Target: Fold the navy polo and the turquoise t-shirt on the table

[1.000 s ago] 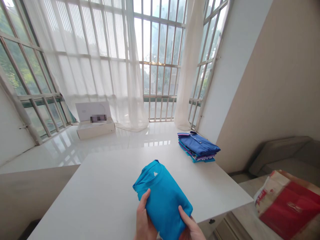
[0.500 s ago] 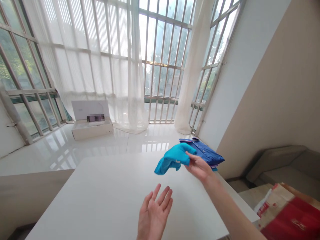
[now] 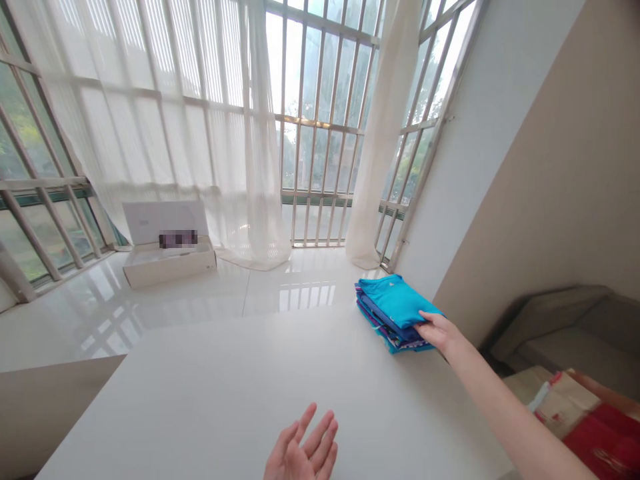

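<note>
A folded turquoise shirt [image 3: 397, 298] with a small white logo lies on top of a stack of folded clothes [image 3: 383, 328], at the right back of the white table. My right hand [image 3: 437, 329] pinches the front right edge of this shirt, thumb above and fingers under it. The layers beneath are dark blue, purple and turquoise, and only their edges show. Palm up, my left hand [image 3: 305, 448] hovers over the near part of the table, fingers spread and holding nothing. Its wrist is cut off by the bottom of the view.
The white table [image 3: 210, 400] meets a glossy window sill [image 3: 240, 287]. An open white box [image 3: 170, 263] stands on the sill at the left, before sheer curtains and window bars. To the right are a red and tan bag [image 3: 595, 427] and a grey sofa [image 3: 560, 333].
My right hand has carried the turquoise shirt right and laid it over the dark blue garment on the stack. My left hand sits lower in view, still open.
</note>
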Tool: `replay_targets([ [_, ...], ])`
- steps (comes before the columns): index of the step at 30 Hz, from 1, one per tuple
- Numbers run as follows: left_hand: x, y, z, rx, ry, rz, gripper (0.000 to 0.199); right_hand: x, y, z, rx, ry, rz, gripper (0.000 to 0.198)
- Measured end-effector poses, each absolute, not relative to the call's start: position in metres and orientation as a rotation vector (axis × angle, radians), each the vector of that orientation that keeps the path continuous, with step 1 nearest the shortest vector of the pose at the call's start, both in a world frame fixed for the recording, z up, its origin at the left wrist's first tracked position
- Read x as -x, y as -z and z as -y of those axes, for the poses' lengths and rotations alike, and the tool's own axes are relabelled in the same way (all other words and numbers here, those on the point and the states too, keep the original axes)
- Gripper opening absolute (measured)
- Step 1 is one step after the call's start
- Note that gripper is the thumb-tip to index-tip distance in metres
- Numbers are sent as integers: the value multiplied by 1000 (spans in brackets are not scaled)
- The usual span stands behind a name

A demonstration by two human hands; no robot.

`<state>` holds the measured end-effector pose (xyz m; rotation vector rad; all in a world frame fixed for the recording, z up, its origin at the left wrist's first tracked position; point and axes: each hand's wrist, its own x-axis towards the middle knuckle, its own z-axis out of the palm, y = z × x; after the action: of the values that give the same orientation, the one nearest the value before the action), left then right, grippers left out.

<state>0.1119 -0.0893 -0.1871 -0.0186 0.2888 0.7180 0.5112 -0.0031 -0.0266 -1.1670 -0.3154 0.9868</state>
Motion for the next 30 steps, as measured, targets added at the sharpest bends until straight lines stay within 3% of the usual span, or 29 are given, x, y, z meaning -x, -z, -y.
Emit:
replay_targets([
  [5,-118,177,94,33,-679,-453,74,-525,60,46,1456,-862,435,38],
  [9,-119,163,88,-68,-682,-508,58,-537,44,55,1744,-505,684,65],
  [14,-128,111,62,-453,-721,-491,43,-552,21,5,2020,-136,1188,66],
  [17,-136,89,44,-741,-739,-602,37,-562,30,-31,2200,-108,1355,85],
  [21,-136,104,29,-863,-721,-798,37,-576,64,-53,2407,-224,1463,105],
  [27,-134,134,28,-942,-696,-832,46,-592,87,-57,2496,-255,1540,110],
  [30,-137,137,29,-1006,-698,-812,46,-592,88,-54,2503,-219,1524,102],
])
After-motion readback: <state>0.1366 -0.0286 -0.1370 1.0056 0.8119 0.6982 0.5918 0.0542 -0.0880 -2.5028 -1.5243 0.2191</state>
